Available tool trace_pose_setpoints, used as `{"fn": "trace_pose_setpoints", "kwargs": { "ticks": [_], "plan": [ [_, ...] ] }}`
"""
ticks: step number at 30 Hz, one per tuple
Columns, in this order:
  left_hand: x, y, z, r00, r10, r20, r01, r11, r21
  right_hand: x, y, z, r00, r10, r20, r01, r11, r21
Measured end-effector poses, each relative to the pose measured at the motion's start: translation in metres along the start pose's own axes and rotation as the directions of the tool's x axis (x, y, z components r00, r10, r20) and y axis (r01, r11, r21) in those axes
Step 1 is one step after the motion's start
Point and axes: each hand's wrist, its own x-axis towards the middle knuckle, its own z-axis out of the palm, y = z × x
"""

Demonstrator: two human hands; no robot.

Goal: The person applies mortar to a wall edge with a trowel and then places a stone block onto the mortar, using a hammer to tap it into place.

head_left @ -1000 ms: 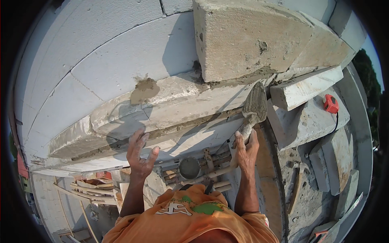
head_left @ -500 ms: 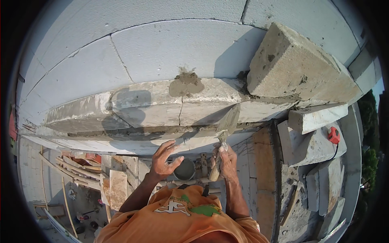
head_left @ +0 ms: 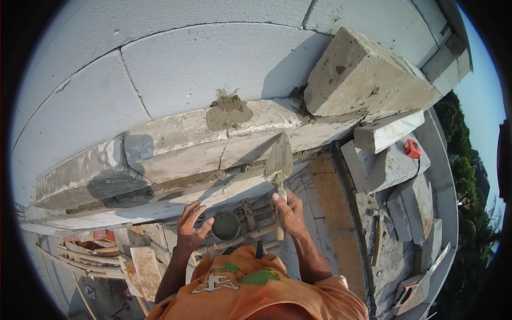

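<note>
Head view: my right hand (head_left: pixel 290 213) gripped the trowel (head_left: pixel 279 160) below the mortar dab (head_left: pixel 228 112); left hand (head_left: pixel 191 226) spread, empty. Mortar lay unspread, nearby block (head_left: pixel 368 74) unseated.

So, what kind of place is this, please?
Most likely a building site, up on scaffolding. The right hand holds a trowel at a wall of large grey blocks, with wet mortar on the top course.
</note>
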Motion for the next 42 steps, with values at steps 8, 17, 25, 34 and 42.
{"fn": "trace_pose_setpoints", "kwargs": {
  "ticks": [8, 17, 25, 34, 42],
  "plan": [
    [-0.020, -0.027, -0.040, 0.997, -0.021, -0.073, 0.021, 1.000, -0.002, -0.023, -0.055, -0.017, 0.794, -0.569, -0.212, 0.115, 0.484, -0.868],
    [-0.033, -0.055, -0.056, 0.992, -0.016, -0.129, 0.009, 0.998, -0.056, -0.031, -0.187, 0.015, 0.698, -0.692, 0.186, -0.149, -0.394, -0.907],
    [-0.048, -0.076, -0.058, 0.993, -0.022, -0.116, 0.007, 0.992, -0.127, 0.010, -0.266, 0.065, 0.799, -0.348, 0.491, -0.194, -0.921, -0.338],
    [-0.080, -0.092, -0.057, 0.984, -0.126, -0.127, 0.108, 0.984, -0.143, 0.034, -0.270, 0.070, 0.846, -0.091, 0.526, -0.137, -0.989, 0.049],
    [-0.088, -0.106, -0.054, 0.982, -0.153, -0.114, 0.140, 0.983, -0.117, 0.039, -0.282, 0.078, 0.802, -0.077, 0.593, -0.143, -0.988, 0.066]
  ]
}}
